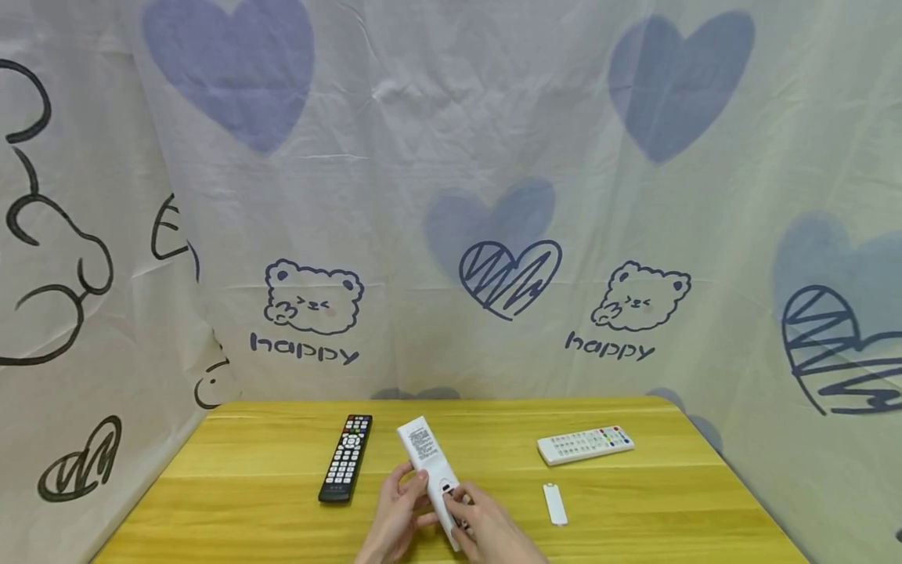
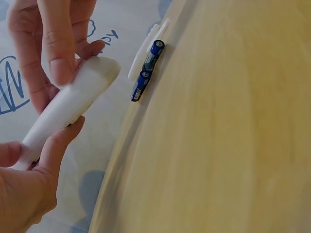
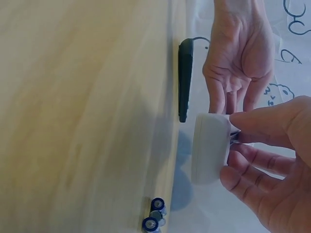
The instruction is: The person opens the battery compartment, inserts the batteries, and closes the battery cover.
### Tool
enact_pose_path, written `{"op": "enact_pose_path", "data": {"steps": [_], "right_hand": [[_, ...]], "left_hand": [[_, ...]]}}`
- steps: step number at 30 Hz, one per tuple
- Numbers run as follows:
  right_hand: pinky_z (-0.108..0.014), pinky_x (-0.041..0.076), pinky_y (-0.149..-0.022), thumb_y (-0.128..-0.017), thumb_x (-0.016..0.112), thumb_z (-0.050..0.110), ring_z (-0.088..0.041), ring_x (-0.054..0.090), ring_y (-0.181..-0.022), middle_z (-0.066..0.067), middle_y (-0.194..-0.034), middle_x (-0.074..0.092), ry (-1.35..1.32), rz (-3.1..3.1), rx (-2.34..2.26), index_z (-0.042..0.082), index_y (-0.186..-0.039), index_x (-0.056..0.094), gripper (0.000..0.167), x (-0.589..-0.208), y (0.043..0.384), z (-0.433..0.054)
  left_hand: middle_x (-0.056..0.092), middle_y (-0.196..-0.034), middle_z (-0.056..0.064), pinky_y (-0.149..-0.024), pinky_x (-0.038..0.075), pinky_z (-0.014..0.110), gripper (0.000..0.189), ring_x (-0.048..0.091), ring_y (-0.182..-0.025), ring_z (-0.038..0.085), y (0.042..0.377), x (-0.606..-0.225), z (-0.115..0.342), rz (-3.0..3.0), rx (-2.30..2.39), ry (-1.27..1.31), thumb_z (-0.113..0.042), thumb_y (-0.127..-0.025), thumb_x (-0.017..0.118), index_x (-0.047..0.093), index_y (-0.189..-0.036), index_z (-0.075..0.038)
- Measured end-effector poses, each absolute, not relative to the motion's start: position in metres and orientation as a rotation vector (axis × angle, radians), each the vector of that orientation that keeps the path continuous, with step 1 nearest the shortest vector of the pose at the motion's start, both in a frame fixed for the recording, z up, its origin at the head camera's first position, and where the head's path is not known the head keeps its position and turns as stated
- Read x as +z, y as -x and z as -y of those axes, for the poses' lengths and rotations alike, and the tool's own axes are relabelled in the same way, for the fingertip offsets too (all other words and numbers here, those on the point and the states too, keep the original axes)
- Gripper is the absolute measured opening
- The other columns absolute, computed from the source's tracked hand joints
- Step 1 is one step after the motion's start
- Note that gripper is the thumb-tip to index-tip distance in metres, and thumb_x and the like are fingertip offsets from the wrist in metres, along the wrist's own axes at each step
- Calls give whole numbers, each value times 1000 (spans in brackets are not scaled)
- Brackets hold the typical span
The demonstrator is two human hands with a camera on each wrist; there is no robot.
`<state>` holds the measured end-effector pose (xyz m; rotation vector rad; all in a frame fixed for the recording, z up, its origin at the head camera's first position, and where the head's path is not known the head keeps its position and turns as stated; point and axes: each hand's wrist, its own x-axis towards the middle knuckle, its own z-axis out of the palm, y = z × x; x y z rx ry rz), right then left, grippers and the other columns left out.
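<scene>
A white remote control (image 1: pixel 431 462) is held over the table, its back facing up with printed text and an uncovered battery compartment. My left hand (image 1: pixel 398 505) grips it along the side, thumb on the back. Over the compartment end are the bent fingers of my right hand (image 1: pixel 482 521). In the right wrist view, the thumb and fingers of that right hand (image 3: pixel 274 160) are on either side of the remote's end, with a bit of dark metal between them. The compartment's inside is mostly hidden by these fingers. A small white battery cover (image 1: pixel 554 504) lies to the right.
On the wooden table (image 1: pixel 247 478), a black remote control (image 1: pixel 346 459) lies left of my hands and another white remote control (image 1: pixel 586 445) lies to the right. Two blue batteries (image 2: pixel 147 70) rest on the tabletop. Behind the table hangs a printed cloth (image 1: pixel 409 329).
</scene>
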<state>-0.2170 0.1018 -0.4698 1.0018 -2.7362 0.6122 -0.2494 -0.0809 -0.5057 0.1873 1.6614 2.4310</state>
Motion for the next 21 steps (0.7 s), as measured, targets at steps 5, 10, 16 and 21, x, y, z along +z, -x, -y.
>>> {"op": "enact_pose_path", "data": {"steps": [5,10,16,21], "right_hand": [[-15,54,-71,-90,73,9,-6,59,-90,-6,-112,62,-968,2756,754,-4,-130,64,43,-467,218,-103],[-13,54,-67,-90,73,7,-5,61,-83,-7,-110,62,-974,2720,917,-4,-128,66,40,-467,218,-106],[-12,48,-61,-91,71,6,1,53,-72,-6,-101,64,-938,2652,1013,-3,-120,70,30,-468,223,-111],[-12,45,-55,-91,69,4,2,49,-67,-5,-92,64,-857,2569,1054,-2,-114,72,24,-470,226,-115]], "left_hand": [[71,-121,16,-81,66,36,57,74,-97,19,249,-505,80,-1658,2425,-193,-19,-109,42,17,-150,12],[72,-118,12,-80,66,35,57,73,-96,18,248,-505,80,-1652,2423,-190,-21,-109,43,17,-149,11],[72,-116,10,-81,66,35,59,73,-97,18,248,-505,81,-1638,2429,-201,-22,-109,43,16,-149,11],[71,-116,10,-82,65,35,60,73,-100,20,249,-505,82,-1638,2429,-208,-22,-109,42,14,-150,11]]}}
